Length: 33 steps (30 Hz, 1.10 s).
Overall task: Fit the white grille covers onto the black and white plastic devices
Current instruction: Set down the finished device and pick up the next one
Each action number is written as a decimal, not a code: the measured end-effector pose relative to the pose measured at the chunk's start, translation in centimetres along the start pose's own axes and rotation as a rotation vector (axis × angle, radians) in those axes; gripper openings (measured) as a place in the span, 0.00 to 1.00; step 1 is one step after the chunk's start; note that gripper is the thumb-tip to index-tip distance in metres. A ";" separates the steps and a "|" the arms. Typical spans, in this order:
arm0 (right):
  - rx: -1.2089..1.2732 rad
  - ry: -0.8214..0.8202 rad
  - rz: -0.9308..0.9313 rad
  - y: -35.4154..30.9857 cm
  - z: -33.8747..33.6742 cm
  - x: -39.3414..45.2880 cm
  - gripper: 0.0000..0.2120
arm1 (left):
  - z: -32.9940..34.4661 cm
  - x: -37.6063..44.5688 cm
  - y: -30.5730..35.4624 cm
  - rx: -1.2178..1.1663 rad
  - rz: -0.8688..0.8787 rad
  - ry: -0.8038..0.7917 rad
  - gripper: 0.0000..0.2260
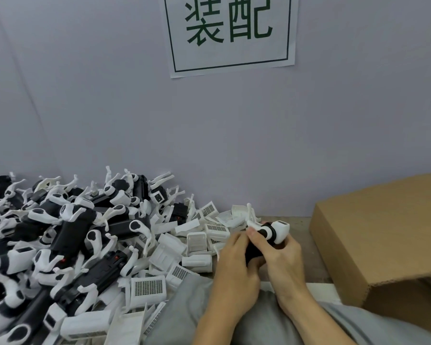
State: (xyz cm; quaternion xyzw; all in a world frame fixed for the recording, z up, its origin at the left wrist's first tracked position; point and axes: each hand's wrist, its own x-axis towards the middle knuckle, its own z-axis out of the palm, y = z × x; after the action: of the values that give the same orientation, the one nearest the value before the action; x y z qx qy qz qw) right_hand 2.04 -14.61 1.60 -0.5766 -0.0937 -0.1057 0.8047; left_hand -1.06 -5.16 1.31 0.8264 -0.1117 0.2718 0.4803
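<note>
While both hands work just in front of the person's lap, one black and white device (268, 236) is held between them, to the right of the heaped pile of devices (60, 235). The left hand (234, 265) curls its fingers round the black body, apparently to steady it. The right hand (283, 257) grips from the other side, thumb along the body; its grip is closed on the same device. A white grille cover (280, 229) sits at the device's far end; whether it is fully seated cannot be told. The two-handed hold probably lets one hand brace while the other presses the cover home.

Loose grille covers (148, 287) lie scattered at the right-hand foot of the pile, between it and the hands, within easy reach. A cardboard box (373, 240) stands well right of the pile, near the right hand, its near corner overhanging the surface (306, 235) edge. A bare strip of surface shows between hands and box, the only open room. A printed sign (230, 33) hangs on the wall above the pile.
</note>
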 end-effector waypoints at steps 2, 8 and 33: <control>-0.037 -0.073 0.003 0.2 0.2 -0.2 0.19 | 0.0 0.2 -0.3 0.046 0.001 0.080 0.14; -0.108 -0.108 0.065 0.7 0.4 -0.2 0.11 | -1.2 1.3 -0.4 -0.390 -0.509 0.495 0.10; -0.237 -0.439 0.228 -0.4 1.0 -1.2 0.08 | -2.2 1.5 0.4 -1.016 -0.745 0.364 0.19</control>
State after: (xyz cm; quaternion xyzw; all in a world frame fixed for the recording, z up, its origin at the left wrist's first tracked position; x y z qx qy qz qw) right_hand 0.72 -13.73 1.98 -0.6827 -0.1875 0.1029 0.6987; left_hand -0.79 -3.42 3.28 0.4211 0.1507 0.1360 0.8840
